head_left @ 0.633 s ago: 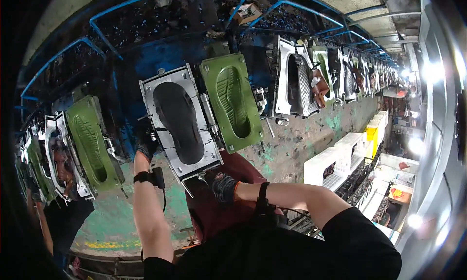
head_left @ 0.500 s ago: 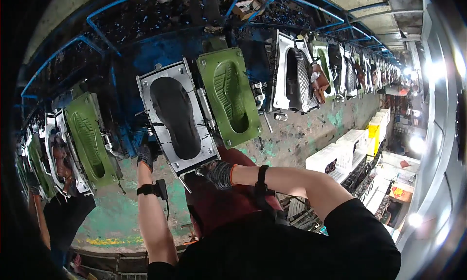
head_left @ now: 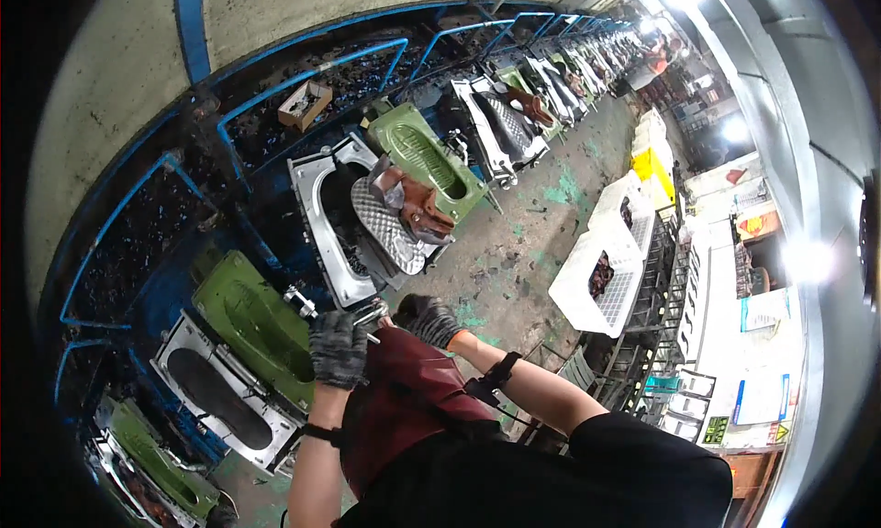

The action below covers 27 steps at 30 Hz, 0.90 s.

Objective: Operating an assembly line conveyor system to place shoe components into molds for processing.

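Observation:
Both my hands wear dark knitted gloves. My left hand (head_left: 337,352) is closed at the near end of an open silver metal mould (head_left: 312,193), beside a metal fitting (head_left: 299,300). Its fingertips are hidden, and I cannot make out what it grips. My right hand (head_left: 428,321) is curled near the mould's front corner, next to a small clamp-like end piece (head_left: 371,311); its inner side is hidden. On that mould lies a grey quilted sole-shaped plate (head_left: 390,227) with a brown leather shoe upper (head_left: 427,211). A green mould half (head_left: 427,152) adjoins it on the right.
To the left are another green mould half (head_left: 252,317) and a silver mould with a dark sole (head_left: 216,390). More moulds run away to the far right along blue rails (head_left: 459,34). White crates (head_left: 596,276) stand at right. A small cardboard box (head_left: 305,104) sits behind the rail.
My view has shifted right along the row. Both hands have left the mould with the dark sole and are now at the one with the quilted plate and brown upper.

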{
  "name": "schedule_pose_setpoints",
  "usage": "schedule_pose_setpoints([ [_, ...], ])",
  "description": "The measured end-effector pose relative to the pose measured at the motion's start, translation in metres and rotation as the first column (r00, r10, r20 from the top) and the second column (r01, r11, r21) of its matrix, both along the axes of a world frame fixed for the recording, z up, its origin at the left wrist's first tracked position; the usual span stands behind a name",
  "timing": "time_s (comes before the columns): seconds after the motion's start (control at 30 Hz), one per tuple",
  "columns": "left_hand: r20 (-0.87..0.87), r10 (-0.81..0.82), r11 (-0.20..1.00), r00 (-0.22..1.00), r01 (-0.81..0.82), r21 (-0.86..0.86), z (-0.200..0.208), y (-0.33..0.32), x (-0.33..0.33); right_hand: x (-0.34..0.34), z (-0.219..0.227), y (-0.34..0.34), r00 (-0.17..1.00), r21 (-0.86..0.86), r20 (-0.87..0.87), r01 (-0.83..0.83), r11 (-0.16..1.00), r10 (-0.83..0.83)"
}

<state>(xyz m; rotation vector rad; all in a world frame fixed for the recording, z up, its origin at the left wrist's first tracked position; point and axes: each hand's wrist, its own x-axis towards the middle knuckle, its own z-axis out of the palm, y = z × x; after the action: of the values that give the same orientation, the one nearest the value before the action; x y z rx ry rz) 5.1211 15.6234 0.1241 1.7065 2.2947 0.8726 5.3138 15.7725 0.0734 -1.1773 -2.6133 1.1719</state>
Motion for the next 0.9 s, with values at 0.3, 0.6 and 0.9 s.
schedule_pose_setpoints([
  [0.3,0.018,-0.331,0.744,0.943,0.273,-0.609,-0.024,0.338,0.088,0.055,-0.031,0.269,0.862,0.021,-0.269,0.45,0.893,-0.429],
  [0.6,0.165,-0.01,0.992,0.986,0.031,-0.124,-0.033,0.327,0.109,0.019,-0.028,0.302,0.987,-0.319,-0.03,0.142,0.937,-0.16],
  [0.9,0.99,0.109,0.675,0.085,-0.737,-0.011,-0.112,0.337,-0.016,-0.064,0.043,0.366,0.853,0.394,-0.342,-0.252,0.884,0.395],
])
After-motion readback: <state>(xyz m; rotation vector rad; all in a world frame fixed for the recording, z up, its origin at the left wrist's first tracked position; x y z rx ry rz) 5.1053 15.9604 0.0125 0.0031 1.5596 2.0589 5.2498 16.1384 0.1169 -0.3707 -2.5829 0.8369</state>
